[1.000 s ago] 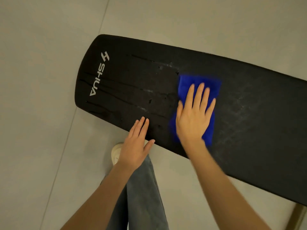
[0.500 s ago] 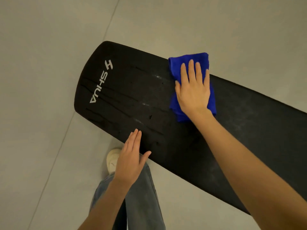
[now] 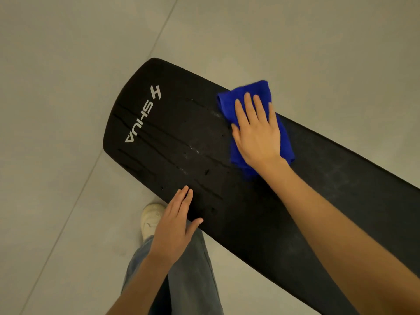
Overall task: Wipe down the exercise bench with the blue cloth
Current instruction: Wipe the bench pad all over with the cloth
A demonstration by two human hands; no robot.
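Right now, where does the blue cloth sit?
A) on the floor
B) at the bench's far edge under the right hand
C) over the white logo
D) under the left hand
B: the right hand presses the blue cloth flat at the far edge of the bench, fingers straight.

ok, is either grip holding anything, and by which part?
Nothing held. Right grip presses flat on the middle of the blue cloth on the bench; left grip rests flat on the bench's near edge.

Pale grey tiled floor (image 3: 68,76), crossed by thin grout lines (image 3: 159,37). On it, cream shoe (image 3: 151,218), toe pointing up-frame, below leg in faded blue jeans (image 3: 193,280).
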